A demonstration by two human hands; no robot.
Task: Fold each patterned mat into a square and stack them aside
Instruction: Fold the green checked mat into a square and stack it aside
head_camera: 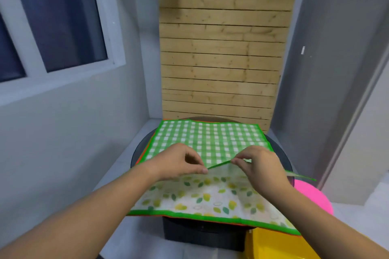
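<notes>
A green-and-white checked mat (pixel 210 139) with a green border lies folded on the far half of a round dark table (pixel 280 153). Its near edge rises slightly between my hands. My left hand (pixel 179 164) pinches that edge at its left. My right hand (pixel 261 164) pinches the same edge at its right. Under and in front of the checked mat lies a mat with a leaf-and-lemon print (pixel 210 197) and a green border, hanging over the table's near edge. An orange border (pixel 145 153) of another mat peeks out at the left.
A wooden slatted panel (pixel 221 48) leans against the wall behind the table. A pink round object (pixel 313 195) and a yellow object (pixel 271 246) sit low at the right. A window (pixel 52 17) fills the left wall. Grey walls close in on both sides.
</notes>
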